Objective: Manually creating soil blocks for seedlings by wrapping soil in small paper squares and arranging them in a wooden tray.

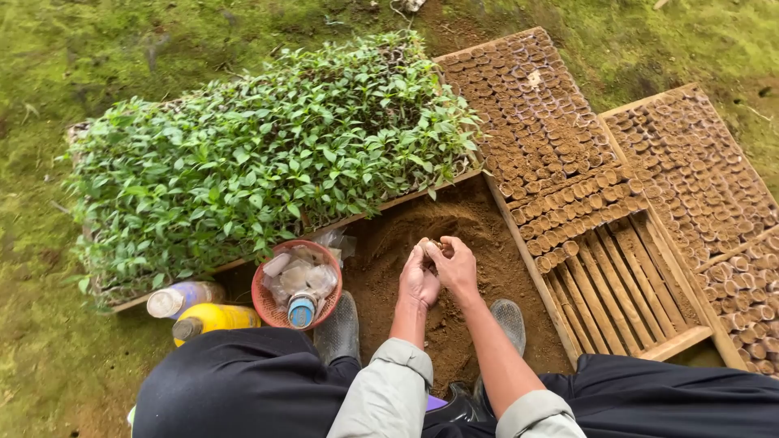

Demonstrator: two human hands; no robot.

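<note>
Both hands, left hand (418,280) and right hand (454,264), pinch one small soil pot (430,246) over the soil heap (454,227). Filling step, I guess. Next it needs a free slot in the wooden tray (649,345) beside that heap.

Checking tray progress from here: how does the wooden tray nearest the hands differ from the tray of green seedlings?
The wooden tray is only partly filled: small brown soil pots at its far end, bare slats at the near end. The seedling tray is hidden under dense green leaves throughout. The wooden tray lies to the right of the hands, the seedling tray to the far left. Both rest on the ground beside the soil pile.
</note>
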